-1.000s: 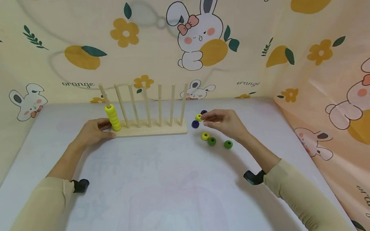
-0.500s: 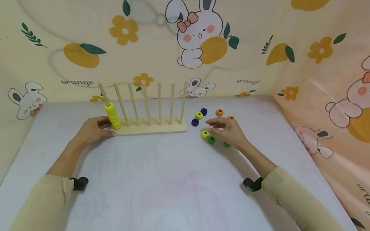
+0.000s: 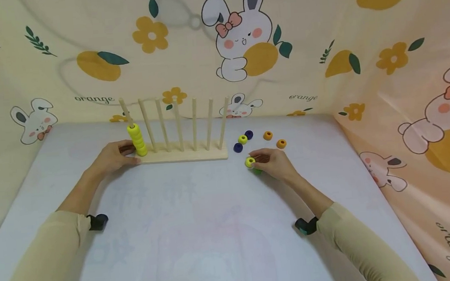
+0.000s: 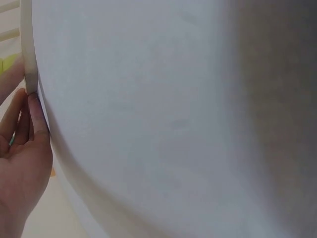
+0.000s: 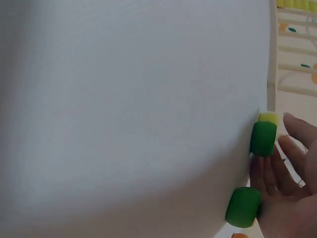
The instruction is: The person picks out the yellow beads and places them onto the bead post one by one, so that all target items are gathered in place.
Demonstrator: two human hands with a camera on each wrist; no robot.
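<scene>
In the head view, a wooden peg rack (image 3: 182, 155) with upright pegs stands on the table. Several yellow beads (image 3: 137, 140) are stacked on its leftmost peg. My left hand (image 3: 113, 158) grips the left end of the base, its thumb at the front corner and fingers partly hidden behind the beads. My right hand (image 3: 274, 164) is lowered over a loose yellow bead (image 3: 250, 161), with thumb and forefinger close about it. In the right wrist view the fingers look parted, with a green bead (image 5: 263, 139) beside them and a second green bead (image 5: 243, 207) under the hand.
Beyond my right hand lie dark blue beads (image 3: 238, 148), another yellow bead (image 3: 242, 139) and orange beads (image 3: 281, 143). A patterned cloth (image 3: 186, 68) hangs behind and beside the white table (image 3: 185, 233).
My right hand has moved from the far yellow and dark blue beads toward me, to the nearer yellow bead. The orange beads have come into sight. My left hand stays on the rack.
</scene>
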